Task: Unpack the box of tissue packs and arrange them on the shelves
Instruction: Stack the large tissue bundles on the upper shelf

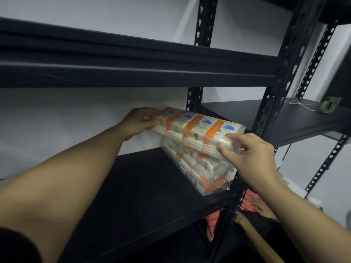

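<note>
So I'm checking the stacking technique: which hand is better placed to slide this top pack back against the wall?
Probably the right hand: it grips the top pack's near end. The left hand holds the far end by the wall, so it can only guide.

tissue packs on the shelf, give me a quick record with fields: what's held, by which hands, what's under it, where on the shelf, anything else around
held: top tissue pack, a clear-wrapped bundle with orange and blue labels
left hand: grips the pack's far left end
right hand: fingers curled on the near right end
under it: stack of tissue packs, already lying on the shelf
position: right end of the black shelf, beside the upright post
contact: held pack sits just on or above the stack; cannot tell which
nearby: pink cloth lower right
</note>
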A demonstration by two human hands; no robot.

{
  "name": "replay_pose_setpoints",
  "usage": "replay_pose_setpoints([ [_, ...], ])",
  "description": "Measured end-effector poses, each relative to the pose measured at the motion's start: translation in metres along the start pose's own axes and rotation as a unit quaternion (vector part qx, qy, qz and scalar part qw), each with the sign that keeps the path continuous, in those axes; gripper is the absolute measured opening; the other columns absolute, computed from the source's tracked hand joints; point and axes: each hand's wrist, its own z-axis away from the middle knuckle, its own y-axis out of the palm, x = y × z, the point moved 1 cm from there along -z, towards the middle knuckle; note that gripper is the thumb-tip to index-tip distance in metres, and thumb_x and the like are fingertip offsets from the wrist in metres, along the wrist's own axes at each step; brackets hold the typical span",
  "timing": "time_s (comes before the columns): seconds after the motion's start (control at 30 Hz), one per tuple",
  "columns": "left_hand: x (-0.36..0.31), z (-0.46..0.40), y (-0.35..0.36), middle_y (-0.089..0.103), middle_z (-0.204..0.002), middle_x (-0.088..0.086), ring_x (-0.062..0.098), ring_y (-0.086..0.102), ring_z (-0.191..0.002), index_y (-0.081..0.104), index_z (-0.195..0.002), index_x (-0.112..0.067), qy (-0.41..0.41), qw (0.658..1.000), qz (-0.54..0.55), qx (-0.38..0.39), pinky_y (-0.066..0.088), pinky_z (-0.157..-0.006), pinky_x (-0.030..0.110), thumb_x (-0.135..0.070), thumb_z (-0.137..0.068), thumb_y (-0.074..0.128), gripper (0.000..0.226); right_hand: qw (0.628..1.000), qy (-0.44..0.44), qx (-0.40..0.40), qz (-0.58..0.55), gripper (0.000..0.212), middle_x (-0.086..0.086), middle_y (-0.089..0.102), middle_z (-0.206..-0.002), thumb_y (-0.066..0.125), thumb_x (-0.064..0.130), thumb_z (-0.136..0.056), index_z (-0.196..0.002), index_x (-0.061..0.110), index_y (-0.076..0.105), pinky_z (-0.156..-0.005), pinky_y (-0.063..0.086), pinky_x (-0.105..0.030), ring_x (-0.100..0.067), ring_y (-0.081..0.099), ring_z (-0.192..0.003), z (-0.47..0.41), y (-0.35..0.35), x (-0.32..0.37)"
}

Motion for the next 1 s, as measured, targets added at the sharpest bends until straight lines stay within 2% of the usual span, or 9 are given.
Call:
replay_pose_setpoints([
  [0.07,0.004,-0.017,0.012,0.074,-0.115,0.000,0.003,0.072,-0.099,0.070,-0.127,-0.015,0.002,1.000,-0.001,0.007,0.056,-0.081,0.017,-0.001,-0.090,0.076,0.040,1.000,0.002,-0.010,0.014,0.039,0.009,0.068,-0.096,0.089,0.036,-0.078,-0.112,0.018,0.080,-0.079,0.054,-0.022,-0.008,0.065,-0.083,0.002,0.001,-0.004],
  [0.17,0.011,-0.039,0.024,0.074,-0.118,0.002,0.006,0.071,-0.104,0.069,-0.129,-0.011,0.010,1.000,0.008,0.010,0.057,-0.090,0.021,-0.001,-0.090,0.076,0.041,0.999,0.006,-0.020,0.029,0.040,0.006,0.068,-0.094,0.089,0.037,-0.078,-0.110,0.015,0.081,-0.078,0.057,-0.026,-0.010,0.065,-0.080,0.007,0.006,-0.008],
  [0.23,0.017,-0.049,0.028,0.074,-0.120,0.003,0.011,0.071,-0.110,0.070,-0.129,-0.009,0.016,1.000,0.017,0.012,0.056,-0.095,0.024,-0.003,-0.089,0.077,0.041,0.999,0.009,-0.015,0.043,0.040,0.003,0.071,-0.098,0.089,0.037,-0.079,-0.111,0.014,0.081,-0.078,0.057,-0.028,-0.012,0.066,-0.083,0.010,0.009,-0.008],
  [0.37,0.031,-0.059,0.037,0.075,-0.116,0.001,0.013,0.071,-0.109,0.072,-0.124,-0.011,0.015,1.000,0.024,0.010,0.057,-0.095,0.026,-0.003,-0.088,0.078,0.037,0.997,0.009,0.001,0.078,0.042,-0.003,0.073,-0.106,0.087,0.039,-0.081,-0.112,0.011,0.080,-0.078,0.062,-0.037,-0.020,0.070,-0.090,0.012,0.016,-0.008],
  [0.53,0.039,-0.069,0.042,0.076,-0.117,0.002,0.014,0.072,-0.110,0.073,-0.123,-0.010,0.018,0.999,0.044,-0.010,0.056,-0.097,0.028,-0.003,-0.088,0.078,0.035,0.997,0.004,0.002,0.081,0.042,-0.002,0.070,-0.098,0.090,0.036,-0.078,-0.111,0.010,0.080,-0.075,0.061,-0.036,-0.019,0.069,-0.081,0.013,0.024,-0.007],
  [0.8,0.047,-0.071,0.055,0.074,-0.116,0.003,0.016,0.071,-0.109,0.070,-0.127,-0.004,0.009,0.998,0.051,-0.039,0.056,-0.097,0.028,0.002,-0.090,0.074,0.038,0.997,-0.001,0.012,0.074,0.045,0.002,0.065,-0.097,0.086,0.040,-0.081,-0.117,0.013,0.079,-0.076,0.062,-0.038,-0.018,0.067,-0.082,0.017,0.027,-0.008],
  [1.0,0.045,-0.075,0.055,0.076,-0.113,-0.004,0.012,0.073,-0.106,0.073,-0.121,-0.013,0.016,0.998,0.047,-0.046,0.057,-0.098,0.029,-0.003,-0.089,0.077,0.034,0.998,-0.001,0.005,0.061,0.046,0.005,0.063,-0.098,0.087,0.039,-0.081,-0.118,0.013,0.079,-0.077,0.062,-0.037,-0.011,0.063,-0.082,0.012,0.028,-0.012],
])
